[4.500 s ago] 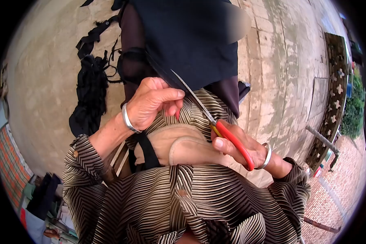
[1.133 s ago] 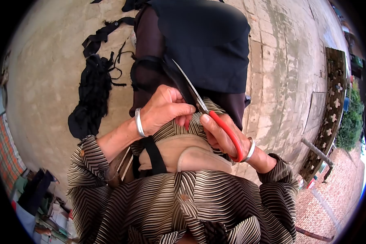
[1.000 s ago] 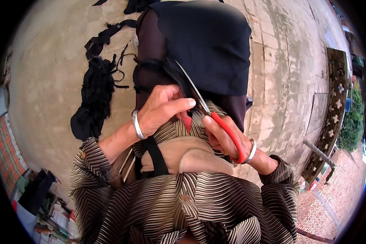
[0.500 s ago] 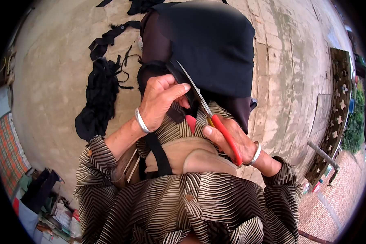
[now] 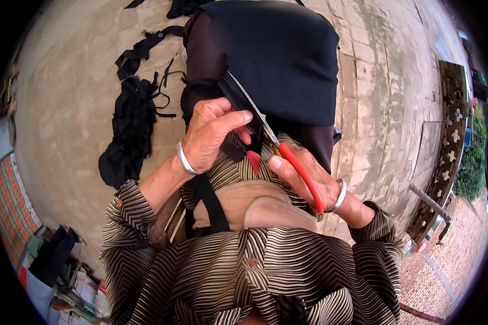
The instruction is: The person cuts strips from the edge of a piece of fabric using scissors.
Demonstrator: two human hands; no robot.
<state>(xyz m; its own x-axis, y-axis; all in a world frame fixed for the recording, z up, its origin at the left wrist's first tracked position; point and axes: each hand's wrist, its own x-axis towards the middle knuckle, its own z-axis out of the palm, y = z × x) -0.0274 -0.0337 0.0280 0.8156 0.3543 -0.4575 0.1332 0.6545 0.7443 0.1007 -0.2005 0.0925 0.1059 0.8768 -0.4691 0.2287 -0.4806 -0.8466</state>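
My right hand is wrapped round the red handles of a pair of scissors, whose blades point up and to the left along a dark fabric edge. Between thumb and fingers, my left hand pinches a black strip of cloth right beside the blades. A large piece of black cloth is spread over my lap. Just under the pinched strip a small red patch shows. How far apart the blades are is hard to make out.
On the paved floor to the left lies a heap of black cloth scraps, with a longer black strip above it. A plaid cloth and piled items are at the lower left. A patterned block edging runs along the right.
The scissors have shifted slightly up and left along the strip, and the blades look closer together. My left hand keeps its pinch in nearly the same spot.
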